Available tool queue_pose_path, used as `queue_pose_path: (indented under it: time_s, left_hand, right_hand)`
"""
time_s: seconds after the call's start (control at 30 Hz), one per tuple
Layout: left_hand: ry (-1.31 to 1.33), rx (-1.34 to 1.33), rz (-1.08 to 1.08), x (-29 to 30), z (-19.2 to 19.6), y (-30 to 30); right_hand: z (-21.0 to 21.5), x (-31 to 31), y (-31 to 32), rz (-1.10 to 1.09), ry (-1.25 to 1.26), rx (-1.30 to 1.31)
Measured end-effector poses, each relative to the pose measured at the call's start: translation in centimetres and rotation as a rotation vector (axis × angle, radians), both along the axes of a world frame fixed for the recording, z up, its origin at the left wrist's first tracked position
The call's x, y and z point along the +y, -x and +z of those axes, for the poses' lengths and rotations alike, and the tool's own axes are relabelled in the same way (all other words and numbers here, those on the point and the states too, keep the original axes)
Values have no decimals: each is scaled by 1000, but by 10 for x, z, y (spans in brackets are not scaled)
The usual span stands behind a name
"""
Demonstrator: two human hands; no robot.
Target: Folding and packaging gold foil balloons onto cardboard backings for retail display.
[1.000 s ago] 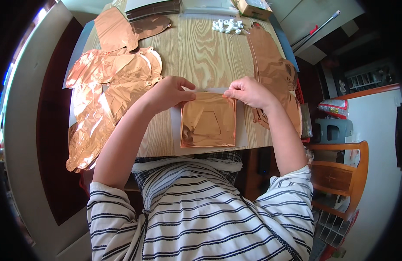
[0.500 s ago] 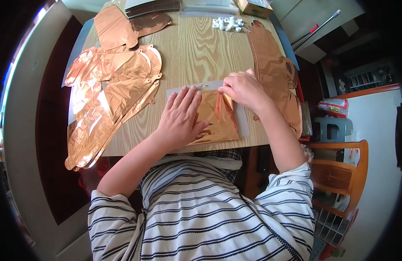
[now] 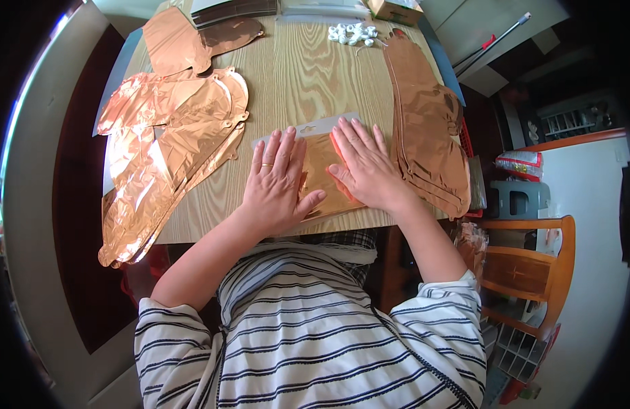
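Both hands lay flat, palms down and fingers spread, on a clear plastic packet holding a folded copper-coloured foil piece, which sat on the wooden table near the edge closest to the person. The left hand covered the packet's left part, gripping nothing, its fingers stretched forward and slightly fanned; a ring showed on one finger. The right hand pressed the right part in the same open way, thumb angled inward toward the left thumb. Between the two hands only a narrow strip of the foil and the packet's clear header with its hanging slot showed; the rest was hidden under the palms, so its lower edge and exact outline could not be made out. Out beyond the left hand's little finger lay a heap of flattened copper foil balloons, overlapping so that single shapes were hard to tell apart, its near end hanging over the table edge. Just beyond the right hand's outer side lay a long copper foil balloon, also drooping over the edge. Well ahead of the fingertips sat a small cluster of white pieces, too small to identify, and a cardboard box cut off by the top of the view. The person's striped shirt filled the lower part, hiding the table's underside.
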State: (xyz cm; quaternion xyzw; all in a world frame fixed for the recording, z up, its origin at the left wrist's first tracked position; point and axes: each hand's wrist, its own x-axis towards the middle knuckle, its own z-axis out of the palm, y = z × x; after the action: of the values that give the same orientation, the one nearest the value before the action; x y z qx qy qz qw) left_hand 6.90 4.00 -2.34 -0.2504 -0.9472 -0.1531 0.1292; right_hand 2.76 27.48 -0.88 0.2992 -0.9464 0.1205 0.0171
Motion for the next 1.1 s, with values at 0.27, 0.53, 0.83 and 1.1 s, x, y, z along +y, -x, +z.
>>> queue_pose_path:
  time_s: [0.27,0.53,0.83,1.1]
  left_hand:
    - [34,-56,-17,-6,4,2]
    - [58,-71,-149,-18,8,14]
    - [142,-165,-248,-32,18,33]
    - [115,-147,-260,-34,17,28]
  right_hand:
    - [-9,5,31,113,12,-3]
    - [14,25,24,-15,528,-409]
    - [34,42,-28,-152,618,-570]
    - [35,11,-19,-121,492,13]
